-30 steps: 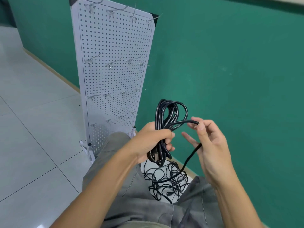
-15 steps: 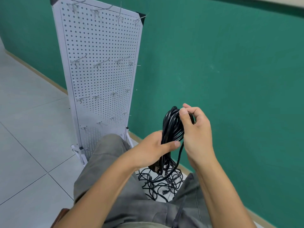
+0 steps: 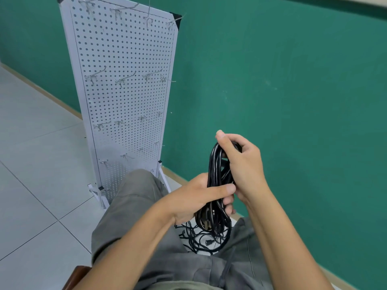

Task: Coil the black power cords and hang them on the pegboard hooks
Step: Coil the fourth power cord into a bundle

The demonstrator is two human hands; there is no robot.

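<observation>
Both hands hold one coiled black cord (image 3: 217, 181) in front of the person's lap — the left hand (image 3: 196, 197) grips the middle of the bundle, the right hand (image 3: 240, 164) is clasped over its upper loops. The white pegboard (image 3: 125, 97) stands on the tiled floor (image 3: 37, 164) to the left, against the green wall (image 3: 293, 80), its metal hooks (image 3: 123, 80) bare. A tangle of loose cords (image 3: 201, 237) lies on the floor between the knees — directly under the bundle. Grey trousers (image 3: 134, 201) cover the pegboard's lower corner.
</observation>
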